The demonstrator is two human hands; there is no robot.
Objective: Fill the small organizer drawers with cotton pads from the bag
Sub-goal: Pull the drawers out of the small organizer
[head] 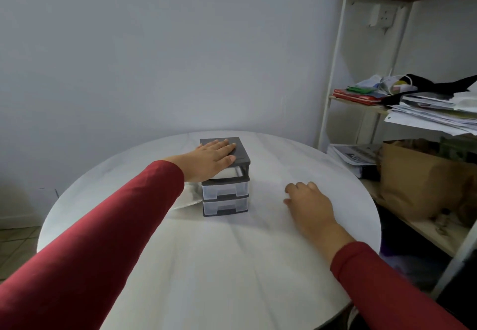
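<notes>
A small grey organizer [227, 190] with three clear drawers stands near the middle of the round white table [219, 265]. My left hand [210, 158] lies flat on its grey top with straight fingers. Something white shows in the top drawer [228, 173]. The two lower drawers look shut. A clear plastic bag [189, 196] lies on the table just left of the organizer, mostly hidden behind my left arm. My right hand [308, 203] rests on the table to the right of the organizer, fingers loosely curled, holding nothing.
A white shelf unit [333, 102] stands to the right with stacked papers [433, 115], books and a brown paper bag [418, 179]. A bare wall is behind the table. The table's right edge is close to the shelves.
</notes>
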